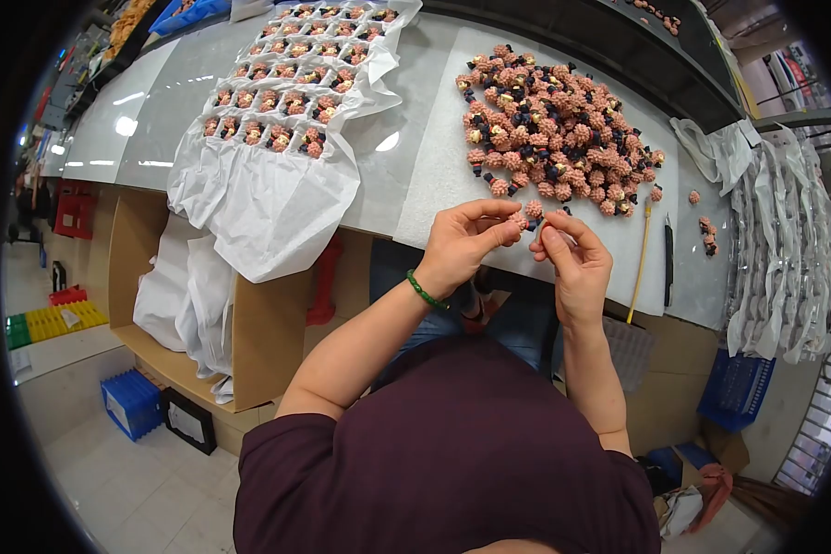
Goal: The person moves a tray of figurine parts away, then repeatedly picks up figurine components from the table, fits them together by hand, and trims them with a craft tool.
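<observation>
My left hand (466, 242), with a green bracelet (427, 291) on its wrist, pinches a small pink figurine (519, 221) near the table's front edge. Close beside it on the right, my right hand (571, 261) has thumb and forefinger pressed together at the figurine's other side; what they hold is too small to name. Just beyond both hands, a large heap of pink and dark blue figurines (563, 129) lies on a white foam sheet (434, 166). To the left, a tray lined with white paper (268, 189) holds rows of similar figurines.
A yellow stick (641, 263) and a black pen-like tool (668, 263) lie right of the hands. Stacked clear plastic trays (780, 249) stand at the far right. An open cardboard box (268, 346) with white paper is below left. A dark shelf (619, 55) runs behind the heap.
</observation>
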`<state>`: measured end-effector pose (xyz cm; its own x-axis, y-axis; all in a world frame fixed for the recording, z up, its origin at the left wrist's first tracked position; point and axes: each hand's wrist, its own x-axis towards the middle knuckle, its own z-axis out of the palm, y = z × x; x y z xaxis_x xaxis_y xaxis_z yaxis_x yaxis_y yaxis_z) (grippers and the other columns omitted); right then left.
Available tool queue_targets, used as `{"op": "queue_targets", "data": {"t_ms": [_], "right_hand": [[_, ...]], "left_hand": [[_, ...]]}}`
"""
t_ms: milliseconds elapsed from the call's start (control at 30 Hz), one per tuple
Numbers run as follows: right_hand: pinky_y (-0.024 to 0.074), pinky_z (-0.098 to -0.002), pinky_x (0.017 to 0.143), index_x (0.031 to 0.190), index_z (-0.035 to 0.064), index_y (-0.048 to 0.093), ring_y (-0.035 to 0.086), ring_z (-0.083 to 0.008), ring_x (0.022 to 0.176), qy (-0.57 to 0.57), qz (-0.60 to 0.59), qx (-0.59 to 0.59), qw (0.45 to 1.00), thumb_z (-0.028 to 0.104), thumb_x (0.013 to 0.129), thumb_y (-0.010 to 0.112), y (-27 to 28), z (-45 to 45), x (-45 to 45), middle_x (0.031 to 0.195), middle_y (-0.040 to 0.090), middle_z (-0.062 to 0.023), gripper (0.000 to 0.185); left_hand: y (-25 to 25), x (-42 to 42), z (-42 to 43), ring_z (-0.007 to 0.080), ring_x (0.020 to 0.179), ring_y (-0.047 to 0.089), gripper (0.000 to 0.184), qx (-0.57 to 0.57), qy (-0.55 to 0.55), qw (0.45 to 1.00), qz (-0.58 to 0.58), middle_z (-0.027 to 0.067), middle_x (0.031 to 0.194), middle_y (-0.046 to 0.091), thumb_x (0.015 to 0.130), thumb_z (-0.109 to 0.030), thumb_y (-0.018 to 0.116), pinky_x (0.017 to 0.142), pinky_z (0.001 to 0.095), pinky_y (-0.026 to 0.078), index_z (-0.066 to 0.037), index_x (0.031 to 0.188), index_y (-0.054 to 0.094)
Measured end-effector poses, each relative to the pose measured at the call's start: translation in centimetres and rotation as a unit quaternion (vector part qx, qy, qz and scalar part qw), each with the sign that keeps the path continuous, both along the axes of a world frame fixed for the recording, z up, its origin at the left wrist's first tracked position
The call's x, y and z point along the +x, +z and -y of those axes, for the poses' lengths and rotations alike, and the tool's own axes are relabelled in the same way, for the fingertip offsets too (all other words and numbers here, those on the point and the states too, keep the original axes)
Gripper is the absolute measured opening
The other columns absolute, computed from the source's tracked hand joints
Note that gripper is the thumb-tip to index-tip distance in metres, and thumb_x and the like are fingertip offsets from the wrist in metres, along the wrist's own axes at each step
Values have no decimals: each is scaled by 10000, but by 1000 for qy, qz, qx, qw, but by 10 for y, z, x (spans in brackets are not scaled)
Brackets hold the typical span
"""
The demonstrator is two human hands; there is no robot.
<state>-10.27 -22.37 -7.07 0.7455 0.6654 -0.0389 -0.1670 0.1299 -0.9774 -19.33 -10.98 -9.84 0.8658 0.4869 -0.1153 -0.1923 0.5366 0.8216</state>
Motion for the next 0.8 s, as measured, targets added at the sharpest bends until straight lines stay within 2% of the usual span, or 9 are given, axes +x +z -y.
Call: {"op": "queue_targets", "data": {"t_ms": [533, 800], "right_hand": [[455, -203, 573, 926, -22, 584, 550, -117, 658, -19, 91, -8, 996, -14, 766, 548, -2, -3, -2, 895, 529, -79, 165], [452, -195, 566, 952, -22, 571, 545, -105, 672, -22, 116, -26, 993, -18, 770, 544, 3, -7, -5, 855, 530, -66, 184]], "left_hand": [[-5, 0, 2, 131, 831, 555, 257, -22, 4, 1000, 22, 86, 898, 580, 732, 47, 575, 751, 244, 460, 24, 984, 532], [-4, 0, 2, 132, 828, 556, 227, -18, 4, 1000, 12, 87, 891, 581, 729, 49, 576, 748, 244, 462, 24, 951, 540]]}}
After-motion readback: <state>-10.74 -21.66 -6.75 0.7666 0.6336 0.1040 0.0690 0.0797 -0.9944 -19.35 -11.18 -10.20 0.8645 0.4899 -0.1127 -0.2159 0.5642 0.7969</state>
